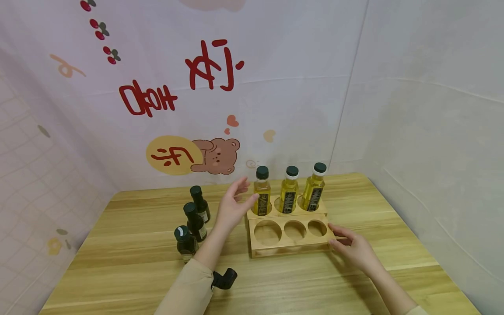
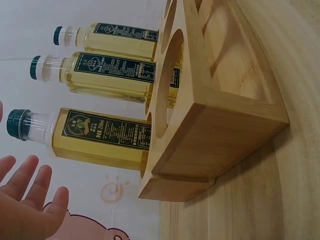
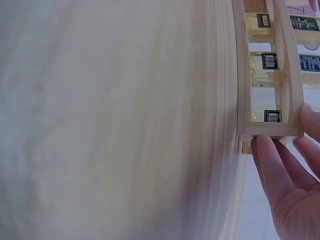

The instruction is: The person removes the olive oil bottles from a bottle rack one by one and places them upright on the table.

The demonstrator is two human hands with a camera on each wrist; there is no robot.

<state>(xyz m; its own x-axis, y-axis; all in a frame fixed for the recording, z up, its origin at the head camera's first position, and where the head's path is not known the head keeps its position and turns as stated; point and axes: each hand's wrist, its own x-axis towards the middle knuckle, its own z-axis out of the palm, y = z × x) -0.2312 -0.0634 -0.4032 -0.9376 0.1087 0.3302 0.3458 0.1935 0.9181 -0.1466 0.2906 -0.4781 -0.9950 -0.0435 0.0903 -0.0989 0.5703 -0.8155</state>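
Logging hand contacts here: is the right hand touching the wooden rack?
Touching. The right wrist view shows it: fingertips of the right hand meet the end of the wooden rack.

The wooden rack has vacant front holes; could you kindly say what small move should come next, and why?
Perhaps swing the left hand toward the dark bottles: three stand beside the rack, its front holes hold nothing, and that hand grips nothing.

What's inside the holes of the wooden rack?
Three bottles of yellow liquid stand in the back row of the wooden rack, one per hole. The three front holes hold no bottle. In the head view, the rack covers the bottles' lower ends, hiding their bases.
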